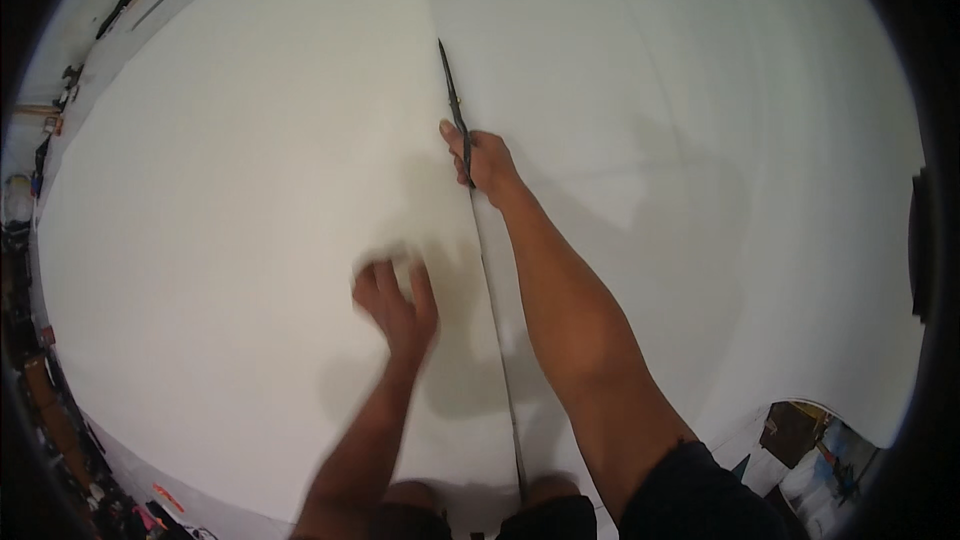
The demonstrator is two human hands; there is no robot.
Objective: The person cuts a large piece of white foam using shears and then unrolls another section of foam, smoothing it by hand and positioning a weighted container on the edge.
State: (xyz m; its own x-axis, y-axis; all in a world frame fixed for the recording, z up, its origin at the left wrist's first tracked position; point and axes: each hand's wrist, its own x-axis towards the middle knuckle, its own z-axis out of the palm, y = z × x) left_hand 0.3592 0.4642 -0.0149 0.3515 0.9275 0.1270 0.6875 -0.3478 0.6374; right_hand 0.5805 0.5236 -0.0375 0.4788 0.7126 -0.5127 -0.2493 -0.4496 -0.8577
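Note:
A broad white sheet [230,160] spreads out before me, with a long slit running from near my knees up to the scissors. My right hand [490,162] grips the dark scissors [448,75] by their handles. Their blades point away from me and lie along the line where the sheet's cream left part meets its greyer right part. Lower and to the left, my left hand [398,305] hovers over the sheet, slightly blurred. Its fingers are apart and bent, and I see nothing held in them.
Assorted clutter [45,410] lines the far left edge beyond the sheet. At the lower right, a brown box [790,432] and plastic bags [805,485] lie past the sheet's edge. A dark object [918,245] stands at the right rim. My knees [553,488] are at the bottom.

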